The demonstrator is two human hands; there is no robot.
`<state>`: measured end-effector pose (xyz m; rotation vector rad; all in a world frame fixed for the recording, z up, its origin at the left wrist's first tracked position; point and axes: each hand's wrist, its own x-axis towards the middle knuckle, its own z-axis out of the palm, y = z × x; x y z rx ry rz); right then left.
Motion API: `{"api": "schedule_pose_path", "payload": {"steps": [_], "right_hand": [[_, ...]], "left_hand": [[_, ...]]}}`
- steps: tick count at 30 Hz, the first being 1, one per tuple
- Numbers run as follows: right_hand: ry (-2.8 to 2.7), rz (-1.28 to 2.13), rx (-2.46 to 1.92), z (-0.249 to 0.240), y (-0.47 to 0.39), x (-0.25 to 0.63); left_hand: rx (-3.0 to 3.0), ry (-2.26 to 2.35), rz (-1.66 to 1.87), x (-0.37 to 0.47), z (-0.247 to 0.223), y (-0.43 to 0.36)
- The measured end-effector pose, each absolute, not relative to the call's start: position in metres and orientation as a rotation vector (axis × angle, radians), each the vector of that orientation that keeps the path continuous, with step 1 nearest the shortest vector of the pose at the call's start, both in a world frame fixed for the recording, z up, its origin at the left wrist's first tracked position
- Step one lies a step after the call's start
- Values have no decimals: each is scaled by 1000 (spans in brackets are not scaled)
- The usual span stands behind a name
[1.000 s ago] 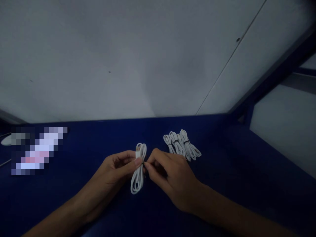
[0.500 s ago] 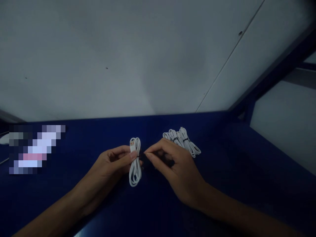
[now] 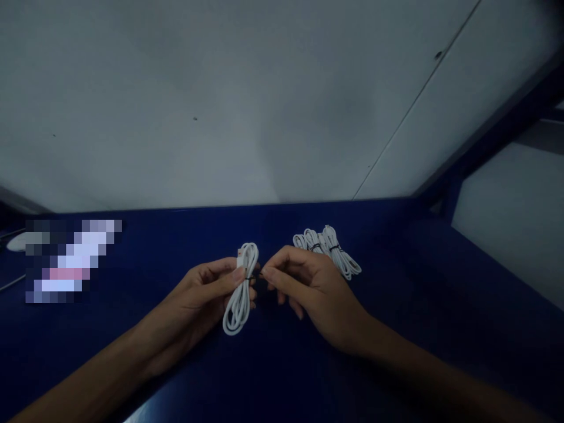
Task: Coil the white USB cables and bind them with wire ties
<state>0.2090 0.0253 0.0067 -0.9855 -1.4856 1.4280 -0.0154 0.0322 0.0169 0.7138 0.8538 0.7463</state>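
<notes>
A coiled white USB cable (image 3: 237,311) is gripped between the thumb and fingers of my left hand (image 3: 205,289), its loops hanging slightly tilted above the blue table. Round its middle runs a thin black twist tie (image 3: 249,278). My right hand (image 3: 319,294) is closed in a pinch just right of the coil, with the tie's end at its thumb and index fingertips. Beyond that hand lie other coiled white cables (image 3: 340,254) bound with black ties, partly covered by it.
The blue tabletop (image 3: 185,235) meets a pale grey wall panel (image 3: 220,106) at the back. On the left are a blurred-out bright object (image 3: 79,255) and a white rounded thing (image 3: 17,242) beside dark cords. A blue frame post (image 3: 484,138) rises at the right.
The coil in my left hand has tilted, its lower loops swinging left. My right fingertips stay pinched near the tie, with the other fingers lower. The whole view has shifted slightly.
</notes>
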Motion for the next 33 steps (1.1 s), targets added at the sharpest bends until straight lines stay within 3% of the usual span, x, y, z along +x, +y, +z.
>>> {"api": "schedule_pose_path", "payload": {"steps": [16,24,33], "right_hand": [[-1327,1375,-1165,5,0,185],[-1808,537,-1081,3,13,194],[-1877,821,-1134,8,19,206]], "left_hand": [[979,1083,979,-10,5,29],[1131,1124,863,-15,7,28],[836,1004,898,-15,10,31]]}}
